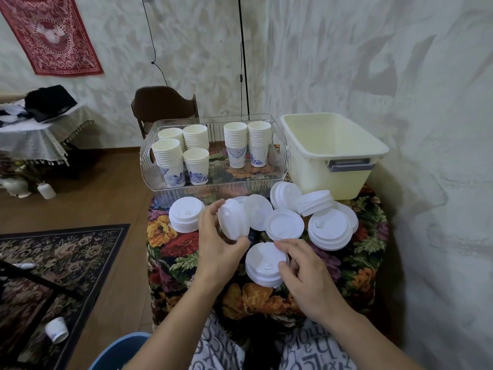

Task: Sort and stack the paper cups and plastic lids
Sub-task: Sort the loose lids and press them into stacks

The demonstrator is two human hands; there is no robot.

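Note:
My left hand (217,243) holds a small stack of white plastic lids (233,219) tilted on edge above the table. My right hand (298,273) grips the near stack of lids (264,264) lying on the floral cloth. More lid stacks lie around: one at the left (185,214), one in the middle (284,224), one at the right (329,228), and tilted ones behind (314,201). Stacks of paper cups (196,150) with blue prints stand in a clear ribbed tray (170,193); two further stacks of cups (246,144) stand at its right end.
A cream plastic bin (333,166) sits at the back right against the wall. A single cup (56,329) lies on the rug at lower left. A brown chair (164,105) stands behind the tray. A blue tub rim (120,351) shows near my knees.

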